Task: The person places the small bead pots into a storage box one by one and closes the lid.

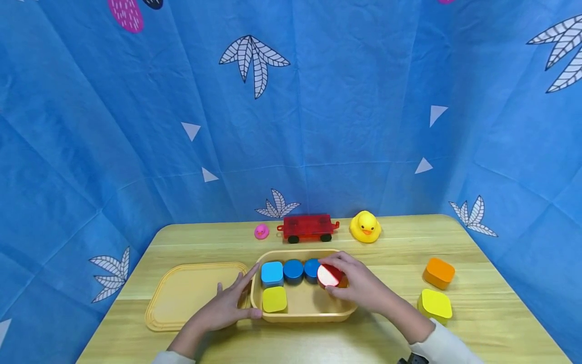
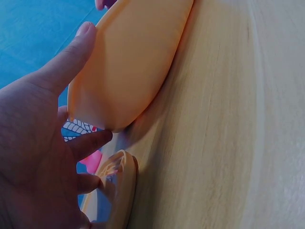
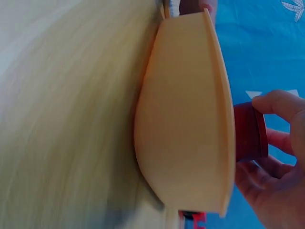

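Pinched between the thumb and fingers of my right hand point(image 1: 359, 283) is a red round block point(image 1: 329, 275), its top partly white with glare. It is over the right part of a yellow plastic box point(image 1: 313, 317); in the right wrist view the red block point(image 3: 250, 131) shows above the rim. My left hand point(image 1: 222, 306) rests at the box's left end, fingers spread, thumb at the front wall. Inside lie a light blue block point(image 1: 272, 273), a yellow block point(image 1: 275, 299), two dark blue round blocks point(image 1: 293, 271) and an orange block point(image 1: 344, 281), partly hidden by my right hand.
Left of the box lies a flat yellow lid point(image 1: 191, 298). Behind stand a pink duck point(image 1: 261, 231), a red wagon point(image 1: 307, 227) and a yellow duck point(image 1: 365, 227). An orange block point(image 1: 438, 273) and another yellow block point(image 1: 435, 305) sit at right.
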The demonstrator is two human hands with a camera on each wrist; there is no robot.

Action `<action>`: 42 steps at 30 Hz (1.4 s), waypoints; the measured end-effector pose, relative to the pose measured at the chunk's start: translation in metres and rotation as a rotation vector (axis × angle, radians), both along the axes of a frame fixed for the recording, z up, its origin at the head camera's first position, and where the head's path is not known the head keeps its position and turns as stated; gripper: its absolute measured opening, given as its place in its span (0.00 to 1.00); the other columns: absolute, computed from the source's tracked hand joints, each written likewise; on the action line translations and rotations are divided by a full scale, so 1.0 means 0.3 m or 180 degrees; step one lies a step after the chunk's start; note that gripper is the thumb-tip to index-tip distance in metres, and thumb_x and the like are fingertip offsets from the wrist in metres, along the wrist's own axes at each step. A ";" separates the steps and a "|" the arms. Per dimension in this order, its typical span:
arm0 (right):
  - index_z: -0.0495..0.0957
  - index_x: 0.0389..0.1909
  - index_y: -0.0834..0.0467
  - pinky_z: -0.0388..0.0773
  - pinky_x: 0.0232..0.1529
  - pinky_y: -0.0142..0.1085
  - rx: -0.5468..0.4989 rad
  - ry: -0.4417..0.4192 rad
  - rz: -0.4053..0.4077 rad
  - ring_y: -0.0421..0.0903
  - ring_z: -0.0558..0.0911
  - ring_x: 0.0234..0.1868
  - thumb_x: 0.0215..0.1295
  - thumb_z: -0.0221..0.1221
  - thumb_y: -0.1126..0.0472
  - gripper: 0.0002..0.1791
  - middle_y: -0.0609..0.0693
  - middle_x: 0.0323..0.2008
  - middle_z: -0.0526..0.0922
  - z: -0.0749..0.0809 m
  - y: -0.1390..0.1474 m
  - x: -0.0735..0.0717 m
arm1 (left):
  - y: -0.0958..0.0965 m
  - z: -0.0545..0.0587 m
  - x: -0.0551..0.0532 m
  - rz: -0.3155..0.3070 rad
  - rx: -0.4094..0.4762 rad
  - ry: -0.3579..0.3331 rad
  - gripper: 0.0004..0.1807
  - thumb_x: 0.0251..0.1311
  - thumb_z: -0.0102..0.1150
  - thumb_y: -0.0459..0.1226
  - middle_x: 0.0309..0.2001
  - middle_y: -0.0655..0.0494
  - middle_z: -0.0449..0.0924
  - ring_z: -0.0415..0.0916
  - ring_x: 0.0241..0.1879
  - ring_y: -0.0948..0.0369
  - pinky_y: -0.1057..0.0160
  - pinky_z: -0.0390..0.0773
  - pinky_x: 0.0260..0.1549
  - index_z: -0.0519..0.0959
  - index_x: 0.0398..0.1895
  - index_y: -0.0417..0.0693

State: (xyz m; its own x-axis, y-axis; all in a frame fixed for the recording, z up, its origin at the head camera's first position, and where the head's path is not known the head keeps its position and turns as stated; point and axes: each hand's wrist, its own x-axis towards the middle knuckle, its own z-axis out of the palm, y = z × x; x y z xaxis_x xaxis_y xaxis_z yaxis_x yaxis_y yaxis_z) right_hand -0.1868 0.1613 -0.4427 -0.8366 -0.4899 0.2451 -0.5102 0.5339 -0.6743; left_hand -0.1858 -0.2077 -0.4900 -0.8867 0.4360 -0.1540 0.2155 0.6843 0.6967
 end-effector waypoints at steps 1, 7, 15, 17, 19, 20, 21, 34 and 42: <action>0.78 0.65 0.57 0.82 0.49 0.35 0.0014 -0.0026 0.0007 0.47 0.78 0.52 0.61 0.72 0.61 0.30 0.49 0.57 0.79 -0.004 -0.009 -0.001 | 0.000 0.000 0.000 -0.0003 -0.0003 0.0004 0.58 0.61 0.69 0.59 0.82 0.55 0.52 0.35 0.81 0.42 0.20 0.18 0.63 0.38 0.84 0.78; 0.77 0.65 0.58 0.81 0.54 0.42 0.0144 -0.0126 -0.0007 0.48 0.79 0.55 0.61 0.73 0.58 0.31 0.50 0.59 0.80 -0.027 -0.063 -0.004 | 0.003 0.003 0.001 0.0006 -0.0022 0.0029 0.59 0.60 0.69 0.59 0.82 0.55 0.52 0.35 0.81 0.41 0.20 0.19 0.64 0.38 0.84 0.77; 0.79 0.65 0.59 0.81 0.54 0.44 0.0289 -0.0271 0.0139 0.49 0.79 0.54 0.61 0.73 0.56 0.31 0.51 0.57 0.81 -0.049 -0.136 -0.001 | 0.002 0.004 -0.001 0.0020 -0.0035 0.0022 0.59 0.59 0.70 0.59 0.81 0.54 0.54 0.35 0.81 0.41 0.21 0.19 0.64 0.38 0.84 0.77; 0.79 0.65 0.59 0.81 0.55 0.44 0.0336 -0.0323 0.0186 0.49 0.78 0.54 0.62 0.73 0.55 0.31 0.50 0.56 0.81 -0.053 -0.152 -0.001 | 0.001 0.003 -0.001 0.0016 -0.0037 0.0026 0.59 0.59 0.70 0.59 0.81 0.54 0.54 0.35 0.81 0.41 0.21 0.19 0.64 0.38 0.84 0.77; 0.79 0.65 0.59 0.81 0.54 0.42 0.0370 -0.0360 0.0244 0.49 0.78 0.53 0.62 0.73 0.54 0.31 0.51 0.56 0.81 -0.057 -0.168 -0.002 | 0.001 0.002 -0.001 0.0018 -0.0038 0.0026 0.59 0.59 0.70 0.59 0.81 0.54 0.54 0.35 0.81 0.42 0.21 0.19 0.64 0.38 0.84 0.77; 0.79 0.65 0.59 0.81 0.53 0.41 0.0389 -0.0383 0.0267 0.49 0.78 0.53 0.62 0.73 0.54 0.31 0.51 0.56 0.81 -0.059 -0.175 -0.003 | 0.001 0.002 0.000 0.0020 -0.0038 0.0029 0.59 0.59 0.70 0.59 0.81 0.54 0.53 0.35 0.81 0.42 0.21 0.19 0.64 0.38 0.84 0.77; 0.79 0.65 0.59 0.81 0.53 0.40 0.0414 -0.0400 0.0282 0.49 0.78 0.53 0.62 0.73 0.53 0.32 0.51 0.56 0.81 -0.060 -0.182 -0.003 | 0.001 0.001 0.000 0.0020 -0.0038 0.0031 0.59 0.59 0.69 0.60 0.81 0.55 0.53 0.36 0.81 0.42 0.21 0.19 0.64 0.38 0.84 0.78; 0.80 0.64 0.58 0.77 0.64 0.48 0.0705 -0.0513 0.0385 0.52 0.78 0.64 0.63 0.73 0.55 0.29 0.51 0.62 0.82 -0.080 -0.226 -0.017 | -0.003 -0.001 -0.003 0.0017 -0.0038 0.0019 0.58 0.60 0.69 0.60 0.82 0.56 0.51 0.35 0.81 0.41 0.21 0.18 0.64 0.38 0.83 0.79; 0.80 0.64 0.58 0.77 0.65 0.49 0.0591 -0.0652 0.0445 0.52 0.78 0.63 0.62 0.74 0.56 0.30 0.51 0.62 0.82 -0.083 -0.221 -0.024 | 0.000 -0.005 -0.002 0.0019 -0.0035 0.0025 0.58 0.59 0.69 0.60 0.82 0.56 0.52 0.36 0.81 0.41 0.21 0.19 0.64 0.38 0.83 0.79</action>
